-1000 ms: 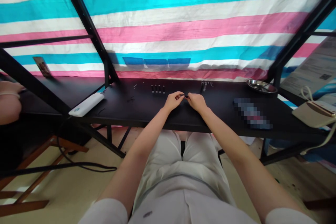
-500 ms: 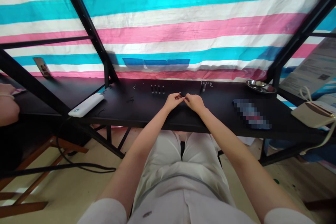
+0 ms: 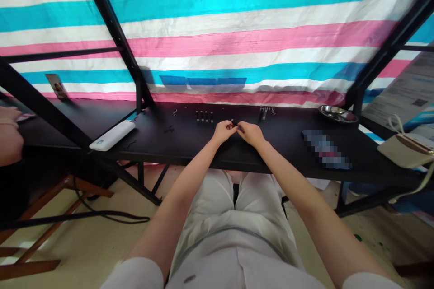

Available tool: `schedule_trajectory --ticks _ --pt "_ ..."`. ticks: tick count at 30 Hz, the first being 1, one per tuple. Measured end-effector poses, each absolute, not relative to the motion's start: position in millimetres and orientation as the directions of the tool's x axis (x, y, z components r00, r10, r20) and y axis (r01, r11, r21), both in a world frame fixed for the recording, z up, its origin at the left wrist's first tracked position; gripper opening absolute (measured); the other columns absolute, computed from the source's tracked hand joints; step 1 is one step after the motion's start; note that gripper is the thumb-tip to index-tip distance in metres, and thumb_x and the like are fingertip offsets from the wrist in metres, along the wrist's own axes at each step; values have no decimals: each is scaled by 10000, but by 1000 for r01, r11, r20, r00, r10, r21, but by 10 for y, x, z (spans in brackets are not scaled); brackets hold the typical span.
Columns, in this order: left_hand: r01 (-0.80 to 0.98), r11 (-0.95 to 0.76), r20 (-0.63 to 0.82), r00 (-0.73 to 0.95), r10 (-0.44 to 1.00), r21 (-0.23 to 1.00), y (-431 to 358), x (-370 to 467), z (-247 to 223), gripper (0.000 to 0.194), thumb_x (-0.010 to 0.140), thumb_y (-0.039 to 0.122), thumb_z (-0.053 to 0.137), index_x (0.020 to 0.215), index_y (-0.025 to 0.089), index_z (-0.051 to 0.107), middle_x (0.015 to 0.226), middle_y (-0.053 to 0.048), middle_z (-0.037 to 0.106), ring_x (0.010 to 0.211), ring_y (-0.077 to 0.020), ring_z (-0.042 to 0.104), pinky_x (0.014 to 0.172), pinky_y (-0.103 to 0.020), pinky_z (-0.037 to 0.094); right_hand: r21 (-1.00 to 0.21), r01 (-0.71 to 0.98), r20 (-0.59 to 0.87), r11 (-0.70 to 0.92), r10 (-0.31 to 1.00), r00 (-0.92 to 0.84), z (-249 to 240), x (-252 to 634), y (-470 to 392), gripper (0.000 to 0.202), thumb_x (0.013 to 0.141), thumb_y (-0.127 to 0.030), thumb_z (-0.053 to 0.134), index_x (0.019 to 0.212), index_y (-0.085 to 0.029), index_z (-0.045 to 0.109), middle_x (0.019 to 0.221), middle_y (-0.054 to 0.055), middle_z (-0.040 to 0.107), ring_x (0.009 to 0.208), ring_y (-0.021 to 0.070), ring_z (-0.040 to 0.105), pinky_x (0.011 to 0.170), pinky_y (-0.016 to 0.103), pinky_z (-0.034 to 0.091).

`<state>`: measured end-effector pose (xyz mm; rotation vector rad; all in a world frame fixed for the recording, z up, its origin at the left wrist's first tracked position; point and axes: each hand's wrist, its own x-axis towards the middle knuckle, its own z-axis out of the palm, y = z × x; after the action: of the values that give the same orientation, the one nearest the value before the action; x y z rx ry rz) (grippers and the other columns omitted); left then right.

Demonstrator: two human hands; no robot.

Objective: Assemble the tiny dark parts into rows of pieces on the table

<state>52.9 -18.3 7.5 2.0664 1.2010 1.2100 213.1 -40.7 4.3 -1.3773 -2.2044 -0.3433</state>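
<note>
My left hand and my right hand meet over the black table, fingers closed in a pinch. A small dark piece shows between the fingertips of both hands; most of it is covered, and I cannot tell its kind. Beyond my left hand stands a row of several small dark cylinders with silvery lower ends. Past my right hand are a few similar pieces, with thin pale bits beside them. Small dark scraps lie to the left on the tabletop.
The black table carries a white oblong device at left. On the right are a blurred-out flat object, a round metal dish and a beige bag. Black frame posts rise behind. Another person's arm shows far left.
My hands stay in nearly the same place, with slight finger movement around the small dark piece. The whole view has shifted slightly; the things on the table have not visibly moved.
</note>
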Motion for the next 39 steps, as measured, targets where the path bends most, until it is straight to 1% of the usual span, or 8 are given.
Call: schedule_trajectory --ticks 3,5,10,14,17,25,35,39 --pt "578 -476 490 146 859 663 -184 504 81 195 713 321 621 632 148 582 607 10 534 585 -100 472 583 -227 368 -80 885 559 460 756 -342 31 2141 -393 280 916 -371 423 1015 -164 582 839 65 666 711 164 599 604 252 339" --pt "671 -395 484 61 873 627 -190 479 99 160 722 305 608 660 157 605 649 -6 579 625 -116 509 611 -235 386 -103 893 553 438 771 -315 33 2153 -389 290 914 -387 425 1020 -168 582 830 61 663 709 164 596 599 252 338" --pt "793 -97 366 -165 916 601 -164 394 137 161 731 315 588 760 187 681 761 -44 673 747 -170 599 672 -260 428 -151 918 479 366 840 -256 63 2172 -396 232 905 -338 424 974 -201 597 840 41 664 727 159 592 593 249 328" --pt "827 42 297 -248 922 560 -95 338 131 217 712 327 611 856 203 715 876 -67 706 874 -215 628 775 -297 453 -167 922 427 351 868 -253 76 2169 -398 215 897 -312 424 974 -210 597 864 34 671 756 158 595 600 250 330" --pt "833 70 257 -248 934 549 -56 322 122 238 716 330 613 890 210 721 915 -70 711 912 -221 634 811 -304 461 -171 921 413 351 874 -256 71 2170 -393 216 895 -309 424 981 -211 596 886 35 674 771 160 598 607 250 335" --pt "868 90 233 -229 945 487 24 290 159 219 769 330 598 907 216 725 954 -75 712 954 -223 640 849 -309 463 -189 917 414 350 876 -249 71 2178 -395 218 896 -306 419 974 -217 602 881 34 679 775 164 601 608 250 339" --pt "856 157 194 -284 939 493 144 332 210 236 789 331 593 955 216 716 979 -82 708 971 -216 639 861 -309 458 -205 910 431 360 868 -246 66 2191 -375 207 890 -303 429 958 -221 606 843 24 677 756 161 602 611 251 342" --pt "860 160 198 -287 937 484 179 336 201 237 793 336 592 954 212 715 973 -86 708 971 -219 640 857 -308 459 -213 916 426 339 876 -226 77 2196 -380 214 892 -310 423 965 -221 604 836 27 677 753 161 602 610 248 348"
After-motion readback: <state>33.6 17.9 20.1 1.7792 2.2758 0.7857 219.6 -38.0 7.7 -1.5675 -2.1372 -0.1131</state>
